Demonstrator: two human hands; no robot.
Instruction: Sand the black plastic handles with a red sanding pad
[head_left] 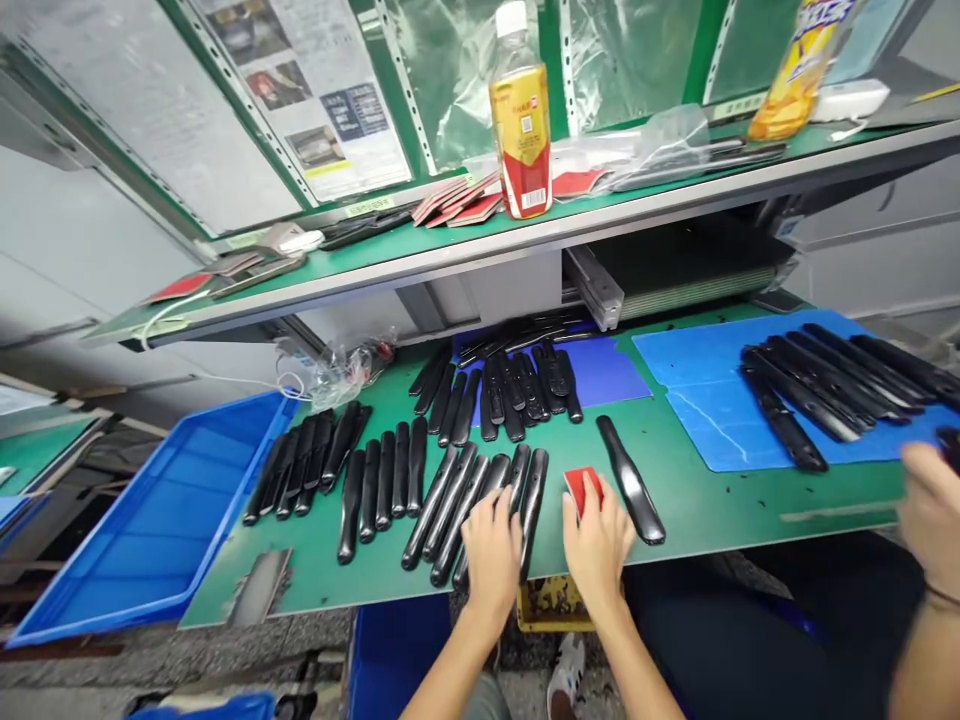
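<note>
Across the green surface (697, 515), black pieces (452, 500) are already lined up in rows; one lone piece (631, 480) is set apart, more are piled on the blue sheet (694, 385), and which are finished cannot be told. Beside the lone piece, a red pad (582, 486) is gripped in the right hand (598, 540); over the nearest row, the left hand's (491, 548) fingers are curled, grip unclear.

Btl label (520, 142): QR code (526, 124) + barcode (533, 198). Txt there, on yellow pkg (793, 82), shelf tag (370, 206), wall sheet (330, 55) illegible.
</note>
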